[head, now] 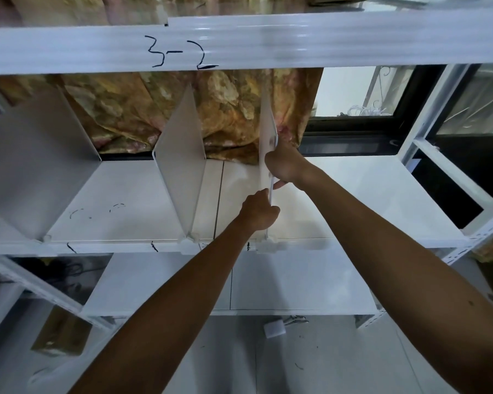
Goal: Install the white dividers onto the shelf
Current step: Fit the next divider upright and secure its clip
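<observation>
Both bare hands are on the third thin white plastic divider panel (267, 137), which stands upright on the white metal shelf board (367, 194), roughly mid-width and right of the two others. Left hand (259, 209) is clenched around the panel's front edge low down, just above the shelf's front lip. Right hand (285, 166) grips the same front edge higher up, fingers wrapped over it and thumb showing on the near side. The foot of the panel meets a small translucent plastic clip (268, 242) at the front lip (whether it is fully seated cannot be told).

Middle white divider panel (181, 169) stands upright to the left, its own clip at the front edge. Leftmost white divider panel (40, 166) stands further left, well apart.

The white shelf beam above (268, 44) carries handwritten black "3-2". A brown-gold patterned curtain (125, 109) hangs behind the shelf; a dark-framed window (382, 123) lies to its right. A small white block (274, 328) lies on the floor below
</observation>
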Demonstrator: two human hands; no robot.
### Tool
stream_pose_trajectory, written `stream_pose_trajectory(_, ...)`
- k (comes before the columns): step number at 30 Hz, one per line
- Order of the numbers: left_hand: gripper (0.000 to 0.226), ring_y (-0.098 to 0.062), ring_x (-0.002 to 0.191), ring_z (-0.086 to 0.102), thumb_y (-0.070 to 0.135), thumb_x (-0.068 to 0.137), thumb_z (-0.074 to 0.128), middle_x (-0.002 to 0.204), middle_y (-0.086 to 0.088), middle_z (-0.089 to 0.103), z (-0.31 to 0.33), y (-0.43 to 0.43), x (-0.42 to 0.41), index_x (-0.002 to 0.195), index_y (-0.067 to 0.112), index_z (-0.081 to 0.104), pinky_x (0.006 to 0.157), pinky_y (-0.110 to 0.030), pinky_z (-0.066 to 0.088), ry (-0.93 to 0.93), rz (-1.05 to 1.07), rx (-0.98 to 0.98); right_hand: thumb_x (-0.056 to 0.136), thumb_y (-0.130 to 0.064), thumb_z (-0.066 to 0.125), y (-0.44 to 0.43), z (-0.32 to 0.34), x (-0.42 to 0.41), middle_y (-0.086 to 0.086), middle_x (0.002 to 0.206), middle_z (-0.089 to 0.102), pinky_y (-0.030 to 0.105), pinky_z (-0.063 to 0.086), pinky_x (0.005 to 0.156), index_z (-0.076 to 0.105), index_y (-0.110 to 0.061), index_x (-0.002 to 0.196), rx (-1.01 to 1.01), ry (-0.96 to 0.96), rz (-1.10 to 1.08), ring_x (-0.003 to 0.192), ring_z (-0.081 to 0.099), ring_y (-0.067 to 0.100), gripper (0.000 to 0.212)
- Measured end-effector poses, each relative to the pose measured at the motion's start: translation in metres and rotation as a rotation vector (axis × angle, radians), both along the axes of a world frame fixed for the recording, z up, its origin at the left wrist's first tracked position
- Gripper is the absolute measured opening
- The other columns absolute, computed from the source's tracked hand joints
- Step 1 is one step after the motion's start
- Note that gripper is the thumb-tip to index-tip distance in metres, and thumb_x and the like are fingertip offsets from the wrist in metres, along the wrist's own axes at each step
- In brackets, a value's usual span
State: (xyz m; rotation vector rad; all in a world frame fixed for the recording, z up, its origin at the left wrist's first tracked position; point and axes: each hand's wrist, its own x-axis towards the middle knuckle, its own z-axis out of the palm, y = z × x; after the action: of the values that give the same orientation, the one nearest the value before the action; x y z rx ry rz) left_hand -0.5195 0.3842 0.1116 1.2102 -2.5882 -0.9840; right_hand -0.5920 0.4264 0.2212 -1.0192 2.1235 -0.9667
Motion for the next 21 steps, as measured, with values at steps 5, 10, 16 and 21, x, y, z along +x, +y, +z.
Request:
stream_pose_trajectory(5, 0.053, -0.03, 0.123, 0.056, 0.02, 0.096, 0.052, 0.138, -0.014, 0.056, -0.002, -0.002, -0.004, 0.146, 0.005, 0.039, 0.085, -0.026, 0.042, 0.003, 0.003, -0.027, 0.099, -0.017, 0.047, 0.0, 0.001, 0.0, 0.009, 0.134, 0.047, 0.053, 0.06, 0.084, 0.029, -0.015, 0.149, -0.002, -0.045, 0.008, 0.112, 0.054, 0.034, 0.053)
stream_pose_trajectory(10, 0.048, -0.03, 0.117, 0.059, 0.016, 0.096, 0.052, 0.132, -0.015, 0.059, -0.002, -0.004, -0.008, 0.142, 0.003, 0.044, 0.082, -0.026, 0.041, -0.004, 0.03, -0.053, 0.098, -0.018, 0.045, -0.006, 0.0, 0.001, 0.007, 0.129, 0.046, 0.054, 0.06, 0.082, 0.027, -0.016, 0.151, -0.013, -0.054, -0.005, 0.104, 0.05, 0.029, 0.056)
stream_pose_trajectory(16, 0.056, -0.031, 0.121, 0.057, 0.015, 0.094, 0.052, 0.136, -0.015, 0.056, -0.014, -0.016, -0.001, 0.147, 0.005, 0.038, 0.09, -0.03, 0.046, -0.087, -0.006, -0.006, 0.095, -0.003, 0.045, -0.006, -0.019, -0.002, 0.014, 0.131, 0.047, 0.055, 0.061, 0.075, 0.029, -0.02, 0.148, 0.03, -0.244, -0.027, 0.108, 0.058, 0.038, 0.057)
stream_pose_trajectory(21, 0.057, -0.031, 0.124, 0.055, 0.015, 0.094, 0.05, 0.139, -0.015, 0.054, -0.016, -0.022, -0.003, 0.148, 0.004, 0.036, 0.085, -0.027, 0.041, -0.12, -0.026, 0.026, 0.094, -0.003, 0.045, -0.008, -0.02, -0.001, 0.019, 0.138, 0.049, 0.045, 0.061, 0.07, 0.028, -0.015, 0.15, 0.056, -0.191, -0.003, 0.112, 0.061, 0.04, 0.06)
